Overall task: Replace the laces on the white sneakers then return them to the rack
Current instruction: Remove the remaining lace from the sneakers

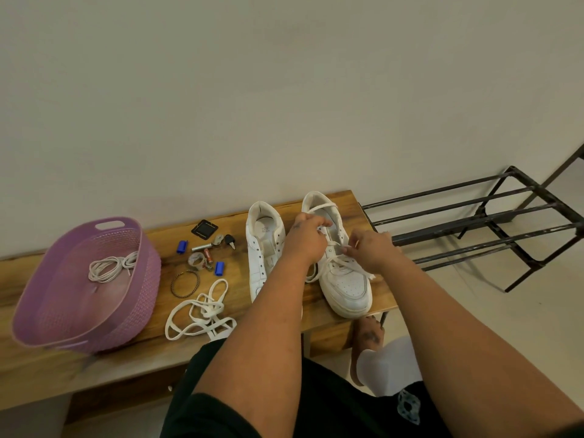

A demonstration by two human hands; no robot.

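Pinching a white lace (339, 267) over the laced sneaker (339, 263) at centre right of the frame: left hand (305, 238) gripping a strand near the tongue, right hand (371, 249) pinching an end just beside it. Standing just left, touching the left forearm, the unlaced sneaker (264, 251). Holding a coiled lace (110, 267), a purple basket (47, 289) at lower left on the counter (316, 311). Lying between basket and sneakers, a loose flat lace (202, 311), a bangle (185, 284), keys (226, 240) and blue clips (182, 246). Standing at right, beyond the counter's end, a black rack (493, 226).
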